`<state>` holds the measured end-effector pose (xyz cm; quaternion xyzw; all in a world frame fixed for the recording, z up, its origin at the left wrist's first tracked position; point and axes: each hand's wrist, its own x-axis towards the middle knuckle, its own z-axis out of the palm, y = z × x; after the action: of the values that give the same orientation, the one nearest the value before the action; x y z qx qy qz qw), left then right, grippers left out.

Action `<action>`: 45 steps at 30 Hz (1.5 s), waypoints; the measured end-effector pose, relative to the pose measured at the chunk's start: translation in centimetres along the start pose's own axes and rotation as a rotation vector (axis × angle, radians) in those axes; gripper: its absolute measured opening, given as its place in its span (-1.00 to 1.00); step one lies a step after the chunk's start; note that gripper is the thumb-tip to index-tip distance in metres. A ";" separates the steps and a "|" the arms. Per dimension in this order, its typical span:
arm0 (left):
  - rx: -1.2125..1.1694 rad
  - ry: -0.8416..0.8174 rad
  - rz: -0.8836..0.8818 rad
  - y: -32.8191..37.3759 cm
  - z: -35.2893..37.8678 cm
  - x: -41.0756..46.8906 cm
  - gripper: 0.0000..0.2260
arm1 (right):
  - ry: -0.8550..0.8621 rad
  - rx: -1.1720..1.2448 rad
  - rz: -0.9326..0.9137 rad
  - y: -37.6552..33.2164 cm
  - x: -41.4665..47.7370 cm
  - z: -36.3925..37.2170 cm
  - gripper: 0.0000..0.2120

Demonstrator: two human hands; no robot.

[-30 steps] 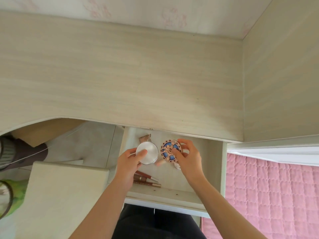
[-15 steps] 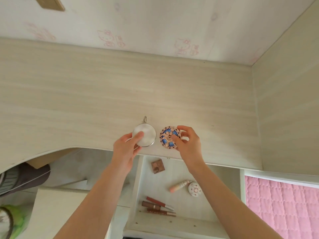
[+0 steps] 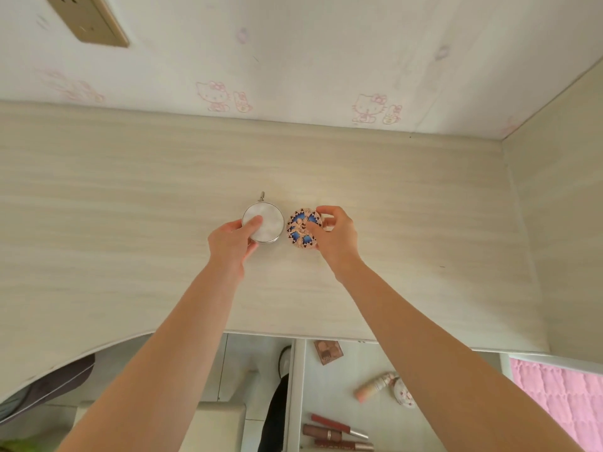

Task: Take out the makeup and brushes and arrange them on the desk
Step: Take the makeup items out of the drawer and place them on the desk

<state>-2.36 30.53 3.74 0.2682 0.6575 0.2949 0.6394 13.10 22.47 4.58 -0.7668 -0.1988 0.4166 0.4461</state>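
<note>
Head view: my left fingers (image 3: 254, 221) curl round the white compact (image 3: 267, 223), thumb on its lid; my right fingers (image 3: 326, 210) pinch the patterned compact (image 3: 301, 228). Both appear set on the tabletop (image 3: 130, 207), side by side, presumably to start a row. Open drawer (image 3: 298, 386) holds a palette (image 3: 328, 352), pink tube (image 3: 375, 384), small round case (image 3: 403, 393) and three lip tubes (image 3: 332, 432)

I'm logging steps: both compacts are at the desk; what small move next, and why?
Probably release both: left hand and right hand hold the white compact and patterned compact side by side on the desk; more makeup lies in the drawer.
</note>
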 end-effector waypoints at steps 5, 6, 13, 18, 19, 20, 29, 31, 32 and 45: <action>0.061 -0.007 0.028 0.4 -0.5 1.3 -0.77 | 0.000 -0.051 -0.023 0.1 0.7 1.0 -0.72; 0.072 -0.008 0.036 0.5 -0.5 1.4 -0.77 | 0.006 -0.061 -0.026 0.2 0.7 1.0 -0.73; 0.243 0.009 0.114 -0.2 -1.4 1.4 -0.76 | 0.069 -0.163 -0.067 1.3 1.0 0.7 -0.68; 0.352 0.047 0.181 -0.4 -0.9 1.3 -0.84 | 0.061 -0.272 -0.079 1.4 1.5 0.9 -0.63; 0.387 0.048 0.200 -0.3 -0.7 1.3 -0.89 | 0.057 -0.279 -0.076 1.4 1.6 0.9 -0.63; 0.425 0.048 0.223 -0.2 -0.7 1.3 -0.90 | 0.054 -0.291 -0.075 1.4 1.8 1.0 -0.63; 0.567 0.085 0.311 -0.1 -0.8 2.1 -0.86 | 0.069 -0.393 -0.083 1.5 3.0 1.4 -0.63; 0.590 0.072 0.346 -0.1 -0.7 2.0 -0.86 | 0.064 -0.399 -0.087 1.5 3.1 1.4 -0.63; 0.604 0.068 0.362 -0.1 -0.6 2.0 -0.85 | 0.060 -0.404 -0.091 1.5 3.2 1.4 -0.63; 0.736 0.114 0.499 -3.0 -2.3 -1.1 -0.71 | 0.034 -0.546 -0.218 3.5 -2.2 -2.2 -0.60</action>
<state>-4.50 27.57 2.33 0.6114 0.6680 0.2009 0.3736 13.43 18.04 3.19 -0.8394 -0.3775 0.2843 0.2686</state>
